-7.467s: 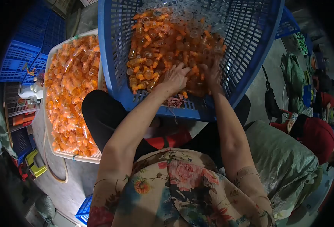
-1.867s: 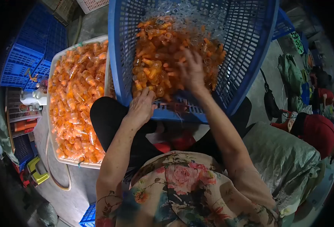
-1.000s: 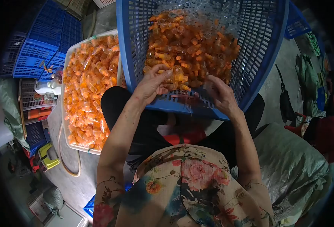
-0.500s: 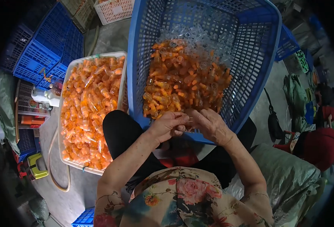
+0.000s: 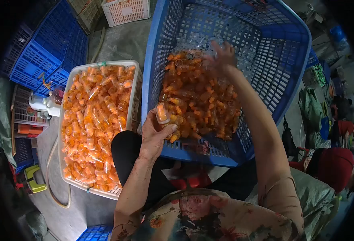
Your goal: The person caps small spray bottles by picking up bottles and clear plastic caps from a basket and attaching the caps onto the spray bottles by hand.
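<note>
My left hand (image 5: 152, 134) is closed around a small orange bottle with a clear cap (image 5: 162, 113), held at the near left rim of the big blue basket (image 5: 221, 160). My right hand (image 5: 223, 58) reaches deep into that basket, somewhat blurred, its fingers spread over the border between the clear plastic caps (image 5: 241, 38) and the orange bottles (image 5: 197, 86). Bottles fill the near and middle part of the basket. The clear caps lie at its far side. No object shows in my right hand.
To the left stands a white crate (image 5: 135, 86) heaped with capped orange bottles. Blue crates (image 5: 38, 56) are stacked beyond it, and a hose (image 5: 50, 168) curves over the floor. A grey-green sack (image 5: 317, 197) and a person in a red head covering (image 5: 337, 168) are at the right.
My hands were together at the basket's near rim and have parted. The left moved left and now shows a capped bottle; the right swung far into the basket, fingers spreading.
</note>
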Motion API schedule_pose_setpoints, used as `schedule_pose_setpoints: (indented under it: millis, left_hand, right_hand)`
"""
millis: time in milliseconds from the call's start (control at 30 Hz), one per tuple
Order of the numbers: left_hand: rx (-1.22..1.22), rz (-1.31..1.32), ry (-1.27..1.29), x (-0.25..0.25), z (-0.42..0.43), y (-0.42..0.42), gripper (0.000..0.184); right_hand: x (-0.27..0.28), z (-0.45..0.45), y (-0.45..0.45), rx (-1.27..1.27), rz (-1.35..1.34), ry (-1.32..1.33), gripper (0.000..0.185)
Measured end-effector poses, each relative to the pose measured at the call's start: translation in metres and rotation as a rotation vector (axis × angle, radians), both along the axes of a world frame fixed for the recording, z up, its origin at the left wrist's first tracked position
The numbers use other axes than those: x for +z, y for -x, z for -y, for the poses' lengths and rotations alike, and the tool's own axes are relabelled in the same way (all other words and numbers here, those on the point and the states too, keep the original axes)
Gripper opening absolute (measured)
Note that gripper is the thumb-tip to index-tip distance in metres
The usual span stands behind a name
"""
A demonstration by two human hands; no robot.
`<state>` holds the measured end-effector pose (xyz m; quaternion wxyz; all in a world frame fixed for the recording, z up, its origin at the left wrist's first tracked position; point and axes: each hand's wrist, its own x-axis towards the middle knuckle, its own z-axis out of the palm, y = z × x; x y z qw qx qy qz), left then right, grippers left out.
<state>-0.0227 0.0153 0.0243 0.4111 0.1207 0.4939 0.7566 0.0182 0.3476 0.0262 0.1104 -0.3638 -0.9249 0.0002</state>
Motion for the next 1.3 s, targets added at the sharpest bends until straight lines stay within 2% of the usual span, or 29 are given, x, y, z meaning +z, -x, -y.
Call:
schedule_pose_setpoints:
  millis: [33, 67, 100, 133, 200, 267, 333, 400, 467, 533, 567, 600, 667, 733, 800, 867, 900, 967, 1000, 1033, 1067, 1167, 1233, 1267, 1300]
  left_hand:
    - [0.006, 0.008, 0.019, -0.003, 0.001, 0.005, 0.044]
    - [-0.092, 0.057, -0.067, -0.008, 0.004, 0.012, 0.041]
    - [-0.188, 0.121, -0.143, -0.014, 0.009, 0.013, 0.039]
    - [-0.107, 0.099, -0.162, -0.01, 0.007, 0.011, 0.034]
    - [-0.078, 0.221, -0.202, 0.008, 0.008, 0.013, 0.032]
    - [-0.101, 0.168, -0.185, 0.007, 0.008, 0.011, 0.03]
    - [-0.207, 0.049, -0.03, -0.005, 0.009, 0.009, 0.032]
    - [-0.21, 0.022, 0.021, -0.012, 0.016, 0.006, 0.037]
    - [-0.035, -0.74, 0.18, -0.004, 0.024, -0.005, 0.037]
    - [0.133, -1.096, 0.315, 0.023, 0.057, -0.001, 0.036]
    - [0.303, -1.116, 0.351, 0.021, 0.073, 0.014, 0.038]
    - [0.367, -1.036, 0.482, 0.026, 0.092, 0.032, 0.049]
    - [0.406, -1.619, 0.985, 0.023, 0.119, 0.067, 0.059]
    - [0.454, -1.704, 1.066, 0.036, 0.103, 0.053, 0.066]
    - [0.144, -1.733, 0.525, 0.041, 0.064, 0.017, 0.06]
    - [-0.308, -1.559, 0.373, 0.014, 0.023, -0.014, 0.054]
    - [-0.384, -1.63, 0.425, -0.005, -0.002, -0.024, 0.052]
    - [-0.458, -1.695, 0.475, -0.047, -0.035, -0.017, 0.05]
    - [-0.602, -1.75, 0.597, -0.07, -0.048, -0.01, 0.057]
    - [-0.75, -1.8, 0.72, -0.073, -0.053, -0.009, 0.065]
    - [-0.758, -1.802, 0.712, -0.077, -0.053, -0.007, 0.065]
    - [-0.721, -1.751, 0.759, -0.042, -0.041, -0.004, 0.063]
    - [-0.565, -0.65, 0.493, -0.02, -0.024, -0.018, 0.056]
    - [-0.568, -0.649, 0.497, -0.027, -0.017, -0.025, 0.056]
    - [-0.557, -0.293, 0.351, -0.039, -0.011, -0.034, 0.051]
  right_hand:
    - [-0.017, -0.017, 0.011, -0.032, 0.042, -0.083, 0.059]
    - [-0.039, -0.029, 0.015, -0.062, 0.092, -0.156, 0.056]
    - [-0.053, -0.029, 0.01, -0.055, 0.119, -0.114, 0.056]
    - [-0.061, -0.024, 0.005, -0.032, 0.069, -0.066, 0.055]
    - [-0.071, -0.009, -0.001, -0.003, 0.004, -0.015, 0.054]
    - [-0.074, 0.014, -0.017, 0.06, 0.048, -0.029, 0.042]
    - [-0.077, 0.031, -0.033, 0.128, 0.034, -0.064, 0.04]
    - [-0.082, 0.056, -0.05, 0.2, 0.022, -0.101, 0.038]
    - [-0.086, 0.081, -0.063, 0.423, -0.434, 0.141, 0.033]
    - [-0.102, 0.092, -0.079, 0.43, -0.479, 0.236, 0.035]
    - [-0.107, 0.098, -0.085, 0.443, -0.516, 0.333, 0.038]
    - [-0.106, 0.103, -0.088, 0.451, -0.524, 0.334, 0.038]
    - [-0.102, 0.115, -0.099, 0.379, -0.424, 0.236, 0.039]
    - [-0.094, 0.125, -0.115, 0.287, -0.321, 0.129, 0.04]
    - [-0.083, 0.139, -0.129, 0.243, -0.263, 0.072, 0.041]
    - [-0.065, 0.152, -0.143, 0.185, -0.069, 0.039, 0.027]
    - [-0.063, 0.157, -0.153, 0.18, -0.063, 0.03, 0.027]
    - [-0.066, 0.166, -0.171, 0.209, -0.016, 0.221, 0.026]
    - [-0.07, 0.171, -0.181, 0.207, -0.01, 0.22, 0.026]
    - [-0.075, 0.175, -0.191, 0.157, -0.035, 0.305, 0.026]
    - [-0.079, 0.175, -0.199, 0.103, -0.064, 0.392, 0.026]
    - [-0.085, 0.177, -0.211, 0.121, -0.183, 0.406, 0.025]
    - [-0.074, 0.185, -0.203, 0.134, -0.262, 0.458, 0.024]
    - [-0.065, 0.19, -0.196, 0.157, -0.338, 0.496, 0.024]
    - [-0.058, 0.197, -0.189, 0.154, -0.338, 0.499, 0.024]
